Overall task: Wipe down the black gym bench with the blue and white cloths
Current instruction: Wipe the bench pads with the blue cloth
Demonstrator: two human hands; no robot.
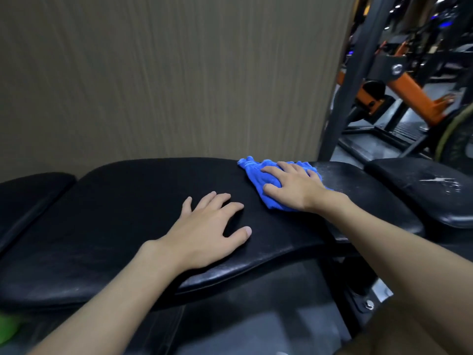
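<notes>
Black padded gym bench (115,201) sat in front of you. Your R hand (294,187), fingers spread, pressed crumpled blue cloth (256,175) on far right edge; L hand (204,231) splayed flat, prob bracing.

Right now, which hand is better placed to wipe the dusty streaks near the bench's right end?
The right hand. It presses the blue cloth onto the black bench, just beside those dusty streaks; the left hand rests bare and flat on the pad, farther away.

The cloth (258,179) lies on the bench (115,213), right of the left hand (204,231).
</notes>
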